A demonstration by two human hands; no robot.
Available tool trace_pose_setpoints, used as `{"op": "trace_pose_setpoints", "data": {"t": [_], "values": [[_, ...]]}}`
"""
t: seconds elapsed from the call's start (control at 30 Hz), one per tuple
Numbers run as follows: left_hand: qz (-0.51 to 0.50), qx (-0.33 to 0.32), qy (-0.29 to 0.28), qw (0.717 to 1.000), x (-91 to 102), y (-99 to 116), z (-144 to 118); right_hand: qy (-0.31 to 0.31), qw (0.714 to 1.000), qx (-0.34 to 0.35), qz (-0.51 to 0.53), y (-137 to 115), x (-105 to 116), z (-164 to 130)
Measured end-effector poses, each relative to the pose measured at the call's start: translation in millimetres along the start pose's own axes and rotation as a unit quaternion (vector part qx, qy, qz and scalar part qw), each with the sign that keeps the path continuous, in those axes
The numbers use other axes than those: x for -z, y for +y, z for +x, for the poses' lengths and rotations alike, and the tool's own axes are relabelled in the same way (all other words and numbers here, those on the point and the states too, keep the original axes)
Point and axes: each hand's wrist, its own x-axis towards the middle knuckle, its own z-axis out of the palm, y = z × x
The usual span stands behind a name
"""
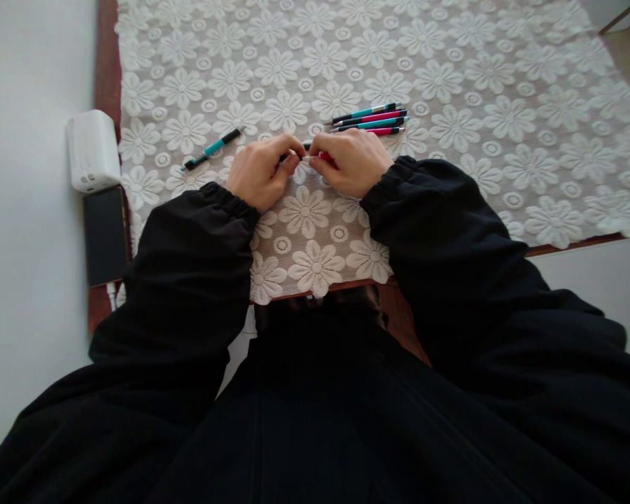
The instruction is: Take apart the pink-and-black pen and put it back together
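Observation:
My left hand is closed, thumb and fingertips pinching a small black pen part that is mostly hidden. Facing it, my right hand is closed around a red pen barrel, of which only a bit shows. A thin pale rod, like a pen refill, bridges the gap between the fingertips. To the left of my left hand lies a teal and black pen. Just beyond my right hand, several teal, red and black pens lie side by side.
A white lace tablecloth with a flower pattern covers the table. At the left edge are a white charger block and a dark phone with a white cable. A pale wall borders the left side.

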Motion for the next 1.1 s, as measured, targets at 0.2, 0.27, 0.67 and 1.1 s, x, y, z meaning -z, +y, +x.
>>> {"op": "trace_pose_setpoints", "data": {"t": [0.2,0.27,0.67,1.1], "values": [[0.027,-0.025,0.003,0.999,-0.6,2,0,-0.004,0.999,0.025,-0.03,4,-2,1],[0.028,-0.024,-0.001,0.999,-0.4,2,0,-0.003,0.999,0.029,-0.038,3,-1,0],[0.027,-0.004,-0.026,0.999,0.5,2,2,0.001,0.994,-0.046,0.096,1,0,2],[0.025,-0.022,-0.025,0.999,1.6,1,2,-0.004,0.999,0.016,-0.031,-5,3,0]]}}
